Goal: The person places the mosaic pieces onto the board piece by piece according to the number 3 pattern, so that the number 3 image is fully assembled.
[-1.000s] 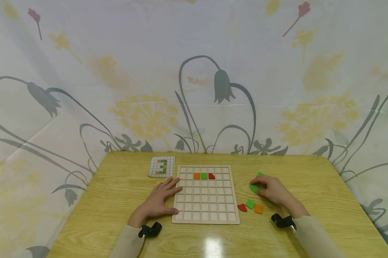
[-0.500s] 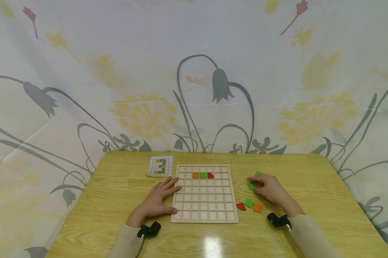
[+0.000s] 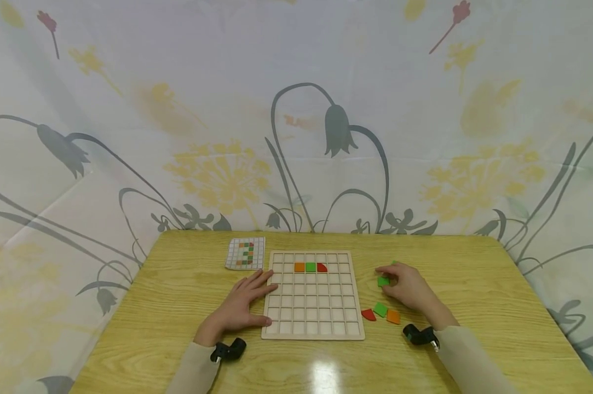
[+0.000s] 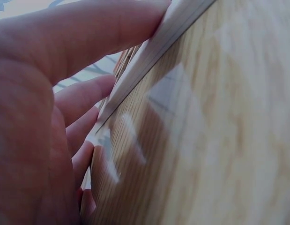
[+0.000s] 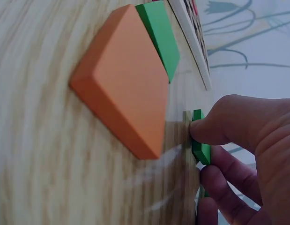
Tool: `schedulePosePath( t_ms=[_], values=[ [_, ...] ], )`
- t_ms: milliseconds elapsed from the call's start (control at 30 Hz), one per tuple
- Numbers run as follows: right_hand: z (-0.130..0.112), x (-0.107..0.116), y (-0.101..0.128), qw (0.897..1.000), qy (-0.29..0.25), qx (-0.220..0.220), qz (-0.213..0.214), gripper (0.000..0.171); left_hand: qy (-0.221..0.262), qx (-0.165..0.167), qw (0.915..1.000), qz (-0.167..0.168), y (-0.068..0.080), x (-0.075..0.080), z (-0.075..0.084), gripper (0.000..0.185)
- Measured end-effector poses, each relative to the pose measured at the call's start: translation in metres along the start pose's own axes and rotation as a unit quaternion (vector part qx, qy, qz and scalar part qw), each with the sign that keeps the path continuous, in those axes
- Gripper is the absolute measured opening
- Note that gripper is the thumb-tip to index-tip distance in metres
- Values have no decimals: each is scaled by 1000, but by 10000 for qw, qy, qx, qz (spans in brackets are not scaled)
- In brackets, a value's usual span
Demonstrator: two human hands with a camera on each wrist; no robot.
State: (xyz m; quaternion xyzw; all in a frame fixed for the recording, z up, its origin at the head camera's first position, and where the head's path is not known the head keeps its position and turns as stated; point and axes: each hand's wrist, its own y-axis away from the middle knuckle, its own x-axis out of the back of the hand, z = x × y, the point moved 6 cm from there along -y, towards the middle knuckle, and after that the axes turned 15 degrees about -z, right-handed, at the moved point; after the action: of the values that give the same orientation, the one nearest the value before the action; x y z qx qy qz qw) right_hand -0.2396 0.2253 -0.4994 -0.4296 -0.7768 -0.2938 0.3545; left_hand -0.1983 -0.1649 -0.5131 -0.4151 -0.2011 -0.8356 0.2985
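My left hand (image 3: 239, 307) lies with spread fingers along the left edge of a pale wooden grid board (image 3: 313, 337); its thumb and fingertips touch the rim. In the board's second row sit an orange square tile (image 3: 299, 267), a green square tile (image 3: 310, 267) and a red quarter-round tile (image 3: 322, 267). Right of the board, my right hand (image 3: 410, 285) pinches another green tile (image 5: 201, 147) between thumb and fingers, close over the table. Behind that hand more green shows, mostly hidden by the fingers.
Near the board's lower right corner lie a loose red quarter-round tile (image 3: 368, 315), a loose green tile (image 3: 380, 310) and a loose orange tile (image 3: 393, 317). A paper card (image 3: 232, 257) printed with a coloured grid pattern lies at the board's upper left. A patterned cloth (image 3: 202, 109) hangs behind the table.
My right hand has shifted slightly left and away from me, with the green tile moving along between its fingers. The left hand stays on the board's edge.
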Motion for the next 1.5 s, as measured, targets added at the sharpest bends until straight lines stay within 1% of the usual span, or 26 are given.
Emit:
schedulePosePath(
  t_ms=[167, 400, 567, 867, 1067, 1333, 1500],
  values=[
    [-1, 1, -1, 9999, 49, 65, 103, 36, -13, -1, 10000, 7, -1, 1, 1, 79],
    [-2, 3, 1, 9997, -82, 120, 184, 37, 64, 40, 10000, -37, -1, 0, 0, 80],
    [-1, 3, 1, 9996, -120, 82, 247, 38, 73, 36, 10000, -34, 0, 0, 0, 80],
    [-1, 1, 1, 9995, -144, 21, 272, 33, 70, -28, 10000, 34, 0, 0, 2, 80],
    [-1, 3, 2, 9988, -215, 100, 434, 33, -21, -92, 9999, 102, 0, -1, 0, 79],
    [0, 6, 3, 9976, -310, 187, 585, 32, 0, 27, 10000, 3, 1, -2, -3, 80],
    [0, 7, 4, 9974, -333, 225, 591, 31, 3, 86, 10000, -34, 0, -2, -4, 80]
  ],
)
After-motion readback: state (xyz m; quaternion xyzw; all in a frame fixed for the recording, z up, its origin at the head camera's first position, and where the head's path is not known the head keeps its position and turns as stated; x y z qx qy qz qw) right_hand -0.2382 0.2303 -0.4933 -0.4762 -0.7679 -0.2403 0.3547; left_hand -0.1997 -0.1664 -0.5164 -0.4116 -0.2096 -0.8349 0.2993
